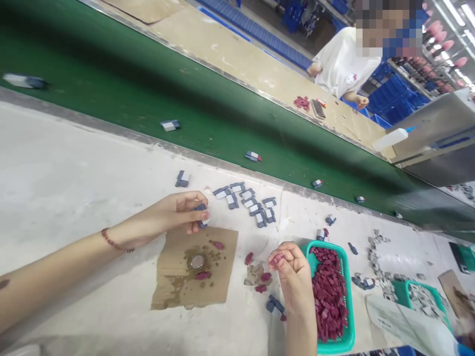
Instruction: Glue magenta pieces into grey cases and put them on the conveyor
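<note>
My left hand (185, 210) is closed round a small blue-grey plastic part (202, 216), pinched between thumb and fingers. My right hand (295, 269) pinches a small dark red plastic piece (276, 258). Below my left hand lies a stained piece of cardboard (222, 267), with a round bottle cap (196, 262) and two red pieces on it. Between the cardboard and my right hand, several red pieces (261, 289) lie around a small wet scrap. Beside my right wrist stands a green basket (349, 306) full of red pieces (328, 296).
Several blue-grey and white parts (252, 205) are grouped beyond my hands. More ride on a green conveyor belt (215, 133) across the table. A second green basket (430, 289) holds light grey pieces. A person in a white shirt (345, 59) is at the far bench.
</note>
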A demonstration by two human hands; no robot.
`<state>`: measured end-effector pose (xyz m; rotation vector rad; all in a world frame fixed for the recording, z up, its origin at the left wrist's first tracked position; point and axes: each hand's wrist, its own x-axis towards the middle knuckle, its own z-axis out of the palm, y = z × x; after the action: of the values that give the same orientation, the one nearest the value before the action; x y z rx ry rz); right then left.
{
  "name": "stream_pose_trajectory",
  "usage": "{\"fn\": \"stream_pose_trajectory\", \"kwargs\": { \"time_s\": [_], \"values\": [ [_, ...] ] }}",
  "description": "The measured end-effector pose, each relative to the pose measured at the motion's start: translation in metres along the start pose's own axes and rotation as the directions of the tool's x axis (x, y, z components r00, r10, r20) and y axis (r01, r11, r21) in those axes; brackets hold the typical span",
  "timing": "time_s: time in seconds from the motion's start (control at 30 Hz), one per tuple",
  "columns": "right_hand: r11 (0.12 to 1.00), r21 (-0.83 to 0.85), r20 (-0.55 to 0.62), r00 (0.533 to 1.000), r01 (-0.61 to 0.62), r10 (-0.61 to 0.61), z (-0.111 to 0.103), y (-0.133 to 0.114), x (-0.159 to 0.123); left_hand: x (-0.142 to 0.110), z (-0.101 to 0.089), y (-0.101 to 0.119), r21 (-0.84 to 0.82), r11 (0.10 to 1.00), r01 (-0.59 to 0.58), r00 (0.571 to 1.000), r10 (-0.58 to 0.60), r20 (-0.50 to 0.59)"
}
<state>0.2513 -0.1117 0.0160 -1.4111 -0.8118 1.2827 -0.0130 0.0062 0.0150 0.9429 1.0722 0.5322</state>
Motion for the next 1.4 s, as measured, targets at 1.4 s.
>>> {"fn": "stream_pose_trajectory", "kwargs": {
  "time_s": [1.4],
  "values": [
    [0.915,-0.349,0.381,0.923,0.202,-0.058,0.09,0.045,0.011,-0.058,0.009,-0.1,0.409,0.762,-0.502,0.773,0.608,-0.182]
  ]
}}
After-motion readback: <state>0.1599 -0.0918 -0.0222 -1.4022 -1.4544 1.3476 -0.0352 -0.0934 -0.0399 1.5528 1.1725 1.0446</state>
